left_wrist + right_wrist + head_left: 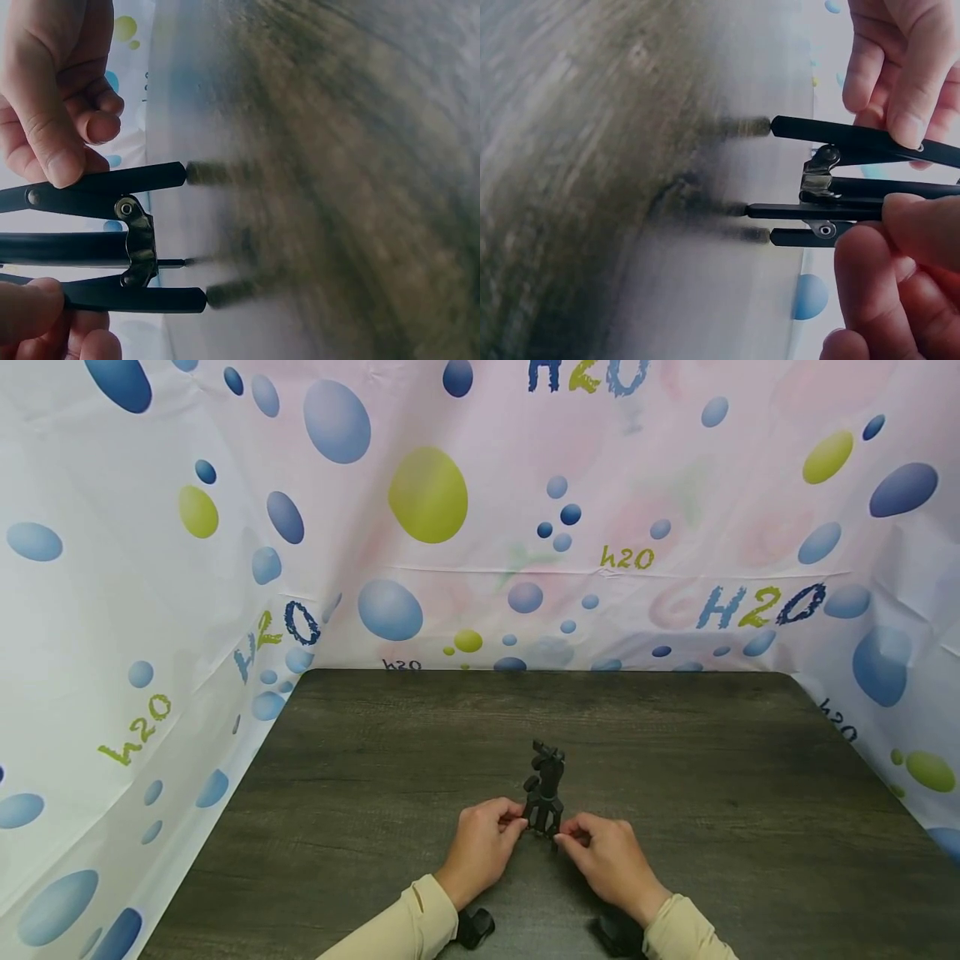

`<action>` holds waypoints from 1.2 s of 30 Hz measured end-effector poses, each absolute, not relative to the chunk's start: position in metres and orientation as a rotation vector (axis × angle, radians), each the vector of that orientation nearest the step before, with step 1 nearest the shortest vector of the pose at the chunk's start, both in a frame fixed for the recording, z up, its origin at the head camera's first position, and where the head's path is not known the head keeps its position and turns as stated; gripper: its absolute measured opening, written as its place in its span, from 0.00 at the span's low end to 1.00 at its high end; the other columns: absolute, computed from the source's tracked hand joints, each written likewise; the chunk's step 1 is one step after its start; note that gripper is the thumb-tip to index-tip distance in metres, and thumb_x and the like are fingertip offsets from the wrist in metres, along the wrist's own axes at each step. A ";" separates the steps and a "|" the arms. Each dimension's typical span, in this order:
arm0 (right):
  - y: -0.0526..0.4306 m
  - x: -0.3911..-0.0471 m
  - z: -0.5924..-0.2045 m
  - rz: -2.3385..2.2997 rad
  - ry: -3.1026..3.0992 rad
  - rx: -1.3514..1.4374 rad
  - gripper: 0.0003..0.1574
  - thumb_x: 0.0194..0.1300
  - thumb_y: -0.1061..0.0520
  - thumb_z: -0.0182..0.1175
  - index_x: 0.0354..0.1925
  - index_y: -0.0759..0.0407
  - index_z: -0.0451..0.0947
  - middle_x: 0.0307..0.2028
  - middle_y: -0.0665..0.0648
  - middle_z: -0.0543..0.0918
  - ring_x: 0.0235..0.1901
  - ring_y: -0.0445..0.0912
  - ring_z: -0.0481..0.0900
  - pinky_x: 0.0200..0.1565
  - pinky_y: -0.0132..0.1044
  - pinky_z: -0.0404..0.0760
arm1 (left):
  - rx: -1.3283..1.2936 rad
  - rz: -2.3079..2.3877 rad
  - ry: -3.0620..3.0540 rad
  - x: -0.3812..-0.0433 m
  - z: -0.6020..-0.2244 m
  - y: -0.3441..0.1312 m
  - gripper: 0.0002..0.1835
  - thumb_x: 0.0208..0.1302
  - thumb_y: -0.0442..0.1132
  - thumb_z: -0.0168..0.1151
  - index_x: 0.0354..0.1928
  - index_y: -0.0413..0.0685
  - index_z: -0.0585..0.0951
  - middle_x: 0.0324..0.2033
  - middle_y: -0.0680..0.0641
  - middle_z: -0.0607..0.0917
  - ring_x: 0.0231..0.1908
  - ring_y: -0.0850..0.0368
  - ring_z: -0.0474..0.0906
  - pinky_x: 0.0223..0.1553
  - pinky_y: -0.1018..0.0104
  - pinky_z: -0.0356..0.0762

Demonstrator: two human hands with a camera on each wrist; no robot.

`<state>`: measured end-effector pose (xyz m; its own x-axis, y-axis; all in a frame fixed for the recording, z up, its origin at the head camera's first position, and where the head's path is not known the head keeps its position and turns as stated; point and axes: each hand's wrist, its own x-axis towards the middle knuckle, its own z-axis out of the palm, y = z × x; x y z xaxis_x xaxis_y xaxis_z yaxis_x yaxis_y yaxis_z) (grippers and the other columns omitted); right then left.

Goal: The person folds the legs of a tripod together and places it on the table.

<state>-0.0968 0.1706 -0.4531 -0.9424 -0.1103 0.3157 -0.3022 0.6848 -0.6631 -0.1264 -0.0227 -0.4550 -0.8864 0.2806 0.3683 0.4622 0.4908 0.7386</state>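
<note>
A small black tripod [549, 781] stands upright on the table before me, its legs slightly spread, with a jointed head on top. My left hand [480, 843] pinches the left leg between thumb and fingers. From the other side my right hand [611, 860] pinches the right leg. Close up in the left wrist view, metal hinges [139, 244] join the legs [135, 298] to a central post. The feet point down at the tabletop in the right wrist view, where another leg [840, 133] lies under the left thumb.
The dark wood-grain table [375, 760] stretches out on both sides and behind the tripod. A white curtain [495, 443] with blue and green dots hangs along its back and sides. Black wrist devices [475, 928] show beneath the cream sleeves [405, 922].
</note>
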 end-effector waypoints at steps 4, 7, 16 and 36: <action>0.170 -0.096 -0.452 1.127 -2.670 0.319 0.09 0.58 0.60 0.74 0.28 0.49 0.83 0.24 0.40 0.83 0.23 0.32 0.77 0.27 0.31 0.77 | -0.641 -1.341 -2.543 -0.128 -0.455 -0.023 0.03 0.62 0.29 0.70 0.36 0.40 0.86 0.33 0.47 0.88 0.32 0.62 0.85 0.33 0.72 0.82; 0.169 -0.096 -0.453 1.146 -2.679 0.325 0.08 0.59 0.59 0.74 0.28 0.49 0.83 0.25 0.41 0.84 0.24 0.33 0.78 0.27 0.31 0.77 | -0.640 -1.324 -2.544 -0.130 -0.455 -0.024 0.02 0.62 0.29 0.70 0.36 0.41 0.87 0.33 0.47 0.88 0.33 0.62 0.85 0.33 0.71 0.82; 0.165 -0.096 -0.453 1.178 -2.664 0.350 0.08 0.59 0.58 0.74 0.27 0.49 0.83 0.25 0.42 0.85 0.23 0.33 0.79 0.26 0.31 0.77 | -0.642 -1.344 -2.566 -0.137 -0.452 -0.024 0.05 0.61 0.28 0.70 0.39 0.40 0.88 0.34 0.48 0.89 0.33 0.62 0.85 0.32 0.72 0.81; 0.158 -0.096 -0.455 1.244 -2.695 0.389 0.05 0.61 0.57 0.72 0.29 0.50 0.85 0.27 0.45 0.86 0.24 0.34 0.80 0.26 0.31 0.79 | -0.620 -1.281 -2.608 -0.141 -0.453 -0.020 0.06 0.63 0.29 0.68 0.41 0.41 0.88 0.35 0.48 0.89 0.34 0.62 0.85 0.33 0.70 0.82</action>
